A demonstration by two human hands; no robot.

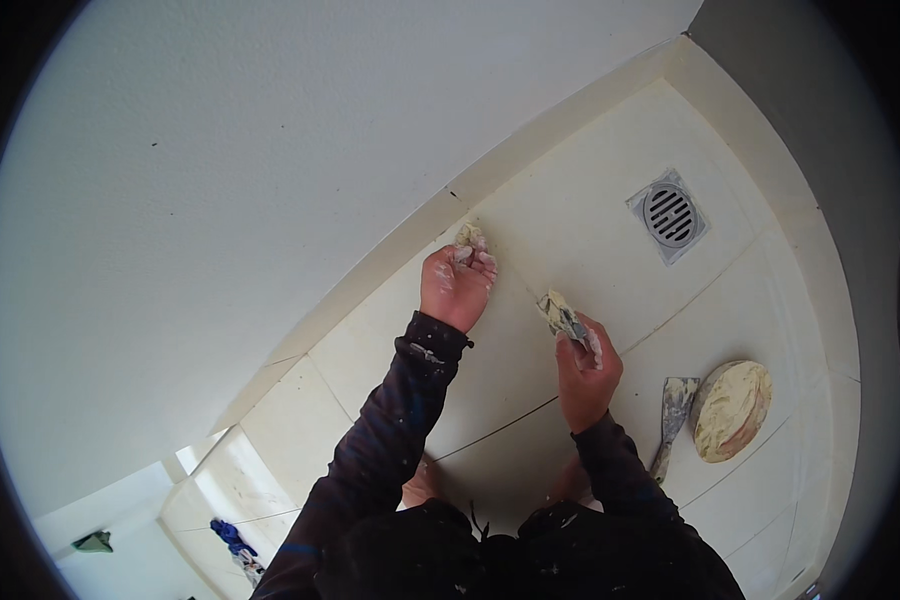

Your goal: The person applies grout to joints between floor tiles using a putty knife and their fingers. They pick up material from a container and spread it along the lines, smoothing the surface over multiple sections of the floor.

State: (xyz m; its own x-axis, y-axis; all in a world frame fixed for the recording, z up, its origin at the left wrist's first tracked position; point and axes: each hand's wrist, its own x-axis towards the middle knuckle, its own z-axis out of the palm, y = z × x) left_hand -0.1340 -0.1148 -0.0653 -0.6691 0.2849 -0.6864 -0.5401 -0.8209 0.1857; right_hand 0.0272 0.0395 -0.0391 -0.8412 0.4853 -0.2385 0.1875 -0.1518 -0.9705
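Observation:
My left hand (458, 282) is closed in a pinch near the foot of the wall. Cream paste (469, 236) sticks out past its whitened fingertips, and whatever lies under the paste is hidden. To the right and nearer to me, my right hand (590, 372) grips a small scraper (566, 318) with its blade pointing up and left. Thick cream paste covers much of that blade, which is held apart from the left hand. White smears mark the fingers of both hands.
A round bowl (733, 410) filled with cream paste stands at the right, with a smeared putty knife (676, 415) lying beside it. A square floor drain (669, 216) is set in the tiles. White wall (270, 200) and tiled skirting border the floor. Blue cloth (232, 537) lies lower left.

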